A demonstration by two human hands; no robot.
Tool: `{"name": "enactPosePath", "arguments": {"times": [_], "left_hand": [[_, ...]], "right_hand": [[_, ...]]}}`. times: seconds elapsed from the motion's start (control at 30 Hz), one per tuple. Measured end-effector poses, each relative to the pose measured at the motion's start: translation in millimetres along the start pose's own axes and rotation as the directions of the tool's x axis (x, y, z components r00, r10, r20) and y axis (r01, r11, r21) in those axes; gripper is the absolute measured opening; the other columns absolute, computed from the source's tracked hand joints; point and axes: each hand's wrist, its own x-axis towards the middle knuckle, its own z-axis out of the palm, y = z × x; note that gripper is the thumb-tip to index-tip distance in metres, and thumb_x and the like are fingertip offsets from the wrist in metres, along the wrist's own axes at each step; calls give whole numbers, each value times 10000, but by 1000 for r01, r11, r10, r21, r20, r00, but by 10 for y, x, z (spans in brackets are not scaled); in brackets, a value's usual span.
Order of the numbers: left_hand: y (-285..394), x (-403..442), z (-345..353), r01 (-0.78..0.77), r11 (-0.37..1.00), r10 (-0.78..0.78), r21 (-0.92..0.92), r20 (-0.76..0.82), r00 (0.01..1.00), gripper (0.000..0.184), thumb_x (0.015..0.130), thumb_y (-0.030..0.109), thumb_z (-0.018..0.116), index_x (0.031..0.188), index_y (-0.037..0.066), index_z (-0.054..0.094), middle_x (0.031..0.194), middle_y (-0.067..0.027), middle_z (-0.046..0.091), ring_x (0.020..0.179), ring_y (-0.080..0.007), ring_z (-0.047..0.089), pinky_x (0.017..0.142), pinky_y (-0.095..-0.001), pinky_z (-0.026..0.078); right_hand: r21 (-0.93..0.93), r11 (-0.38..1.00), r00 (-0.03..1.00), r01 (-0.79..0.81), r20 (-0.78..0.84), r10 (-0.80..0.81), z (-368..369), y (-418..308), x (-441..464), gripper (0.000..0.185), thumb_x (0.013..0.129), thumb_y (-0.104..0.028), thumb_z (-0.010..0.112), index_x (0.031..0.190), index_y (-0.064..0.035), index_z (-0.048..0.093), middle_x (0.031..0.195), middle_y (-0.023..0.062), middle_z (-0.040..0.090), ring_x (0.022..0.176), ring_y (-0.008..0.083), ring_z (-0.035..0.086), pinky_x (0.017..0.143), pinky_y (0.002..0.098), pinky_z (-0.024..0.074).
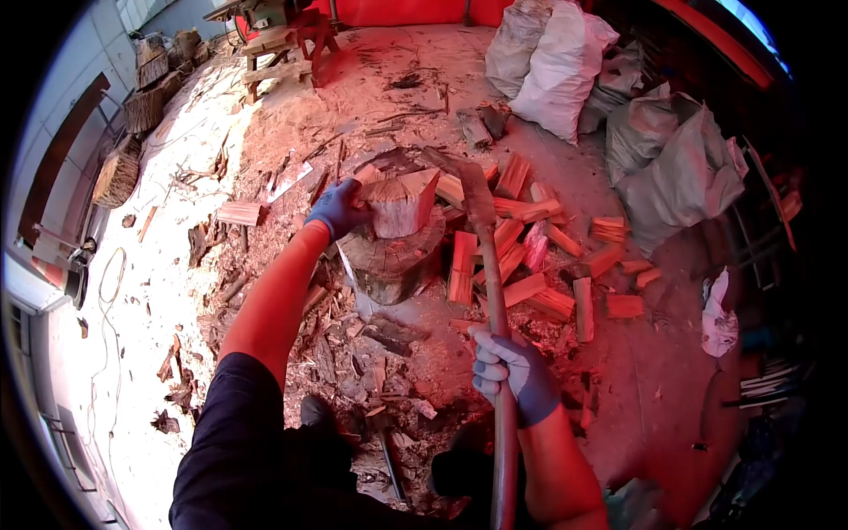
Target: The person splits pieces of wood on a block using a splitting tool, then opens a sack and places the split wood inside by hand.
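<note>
A short log piece (402, 203) with a pale split face stands upright on a chopping stump (389, 256). My left hand (339, 210), in a blue-grey glove, grips the left side of the log piece; its fingertips are partly hidden. In my gloved right hand (515, 374) is the wooden handle of an axe (493, 274), fingers wrapped round it. The axe points away from me, with its dark head just right of the log piece. Split firewood (526, 287) lies scattered to the right of the stump.
Bark and chips litter the floor around my feet. Large filled sacks (565, 75) stand at the back right, and round logs (119, 172) line the left wall. A wooden stand (281, 53) is at the back. Near my feet lies a dark-handled tool (389, 459).
</note>
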Motion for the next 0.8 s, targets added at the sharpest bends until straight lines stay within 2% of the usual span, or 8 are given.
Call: {"name": "enactPosePath", "arguments": {"times": [0.27, 0.47, 0.53, 0.6, 0.63, 0.7, 0.77, 0.8], "left_hand": [[250, -7, -98, 143, 988, -134, -65, 125, 983, 799, 653, 370, 883, 1318, 81, 545, 1329, -225, 511, 1158, -384, 580, 990, -419, 488], [804, -734, -230, -58, 976, 99, 208, -189, 977, 827, 690, 420, 858, 1353, 58, 521, 1386, -213, 481, 1278, -400, 489, 1058, -434, 432], [1147, -1149, -262, 50, 991, -47, -123, 27, 999, 732, 767, 454, 815, 1297, 24, 552, 1311, -199, 559, 1212, -362, 553, 1017, -434, 459], [1707, -1636, -389, 595, 489, -18, -638, 675, 738, 433, 968, 394, 660, 1169, 13, 617, 1101, -61, 682, 1020, -162, 654, 950, -322, 490], [1940, -1964, -442, 775, 279, 149, -567, 823, 549, 400, 1011, 386, 594, 1195, 31, 621, 1110, -58, 671, 1017, -134, 646, 941, -307, 494], [2451, -2590, -599, 822, 365, 455, -438, 854, 253, 465, 1025, 403, 557, 1298, 26, 555, 1118, -58, 671, 1041, -153, 647, 960, -311, 495], [2975, -3261, -662, 812, 324, 364, -486, 856, 367, 417, 991, 312, 640, 1299, 58, 521, 1084, -71, 659, 1013, -162, 654, 897, -323, 533], [3107, -3624, -565, 889, -173, 191, -424, 871, 453, 366, 963, 231, 681, 1249, 67, 524, 986, -68, 655, 893, -153, 665, 772, -317, 560]], "right_hand": [[83, 996, 999, 24, -36, -21, -155, -125, 70, 142, 968, -145, 618, 1092, -94, 571, 685, -71, 406, 535, 34, 394, 486, 216, 366], [83, 995, 999, 46, 15, -48, -65, -83, -44, 137, 953, -133, 630, 1066, -88, 567, 684, -66, 425, 543, 42, 414, 489, 222, 379], [-35, 992, 992, 122, -9, -122, 34, -27, -123, 148, 922, -122, 656, 1020, -78, 553, 693, -45, 450, 549, 63, 436, 496, 237, 404], [-89, 978, 982, 189, -3, -190, 97, 107, -181, 168, 901, -121, 672, 989, -62, 543, 687, -12, 481, 535, 94, 467, 479, 266, 424], [-221, 935, 960, 277, 19, -279, 125, 185, -195, 168, 913, -132, 660, 1024, -56, 560, 692, -14, 478, 534, 91, 469, 475, 265, 426], [-348, 857, 920, 381, 51, -388, 220, 331, -278, 176, 904, -120, 663, 1037, -41, 578, 706, 10, 509, 528, 112, 508, 456, 286, 440], [-392, 800, 885, 454, 92, -457, 248, 505, -280, 210, 887, -82, 684, 1039, -40, 547, 700, 30, 531, 480, 128, 506, 424, 296, 436], [-425, 769, 867, 478, 88, -491, 291, 615, -301, 217, 886, -78, 690, 1033, -42, 534, 697, 36, 537, 465, 131, 501, 414, 299, 435]]}}
